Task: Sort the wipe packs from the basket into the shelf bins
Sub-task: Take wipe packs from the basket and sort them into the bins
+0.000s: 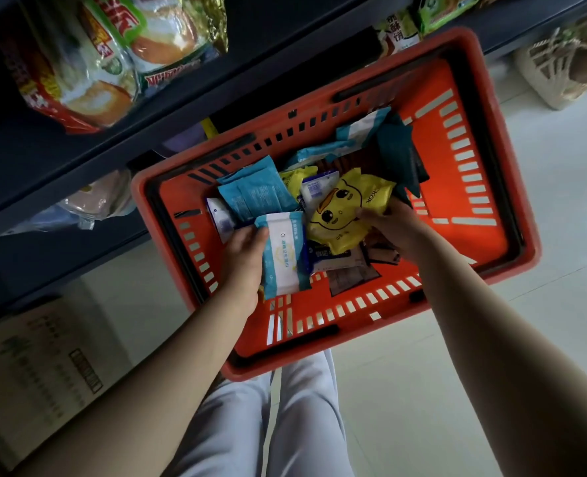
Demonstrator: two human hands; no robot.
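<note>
Fingers of the left hand curl round a blue-and-white wipe pack, holding it atop the heap, probably to free it from the packs beneath. Just right of them, the right hand pinches a yellow duck pack by its edge. Both packs are inside the orange basket; the dark shelf lies beyond and left of the fingers, close for sorting.

The person wears loose creased cloth trousers, pale grey or perhaps faintly lilac in this dim light. The left hand, right hand and both forearms are bare.
</note>
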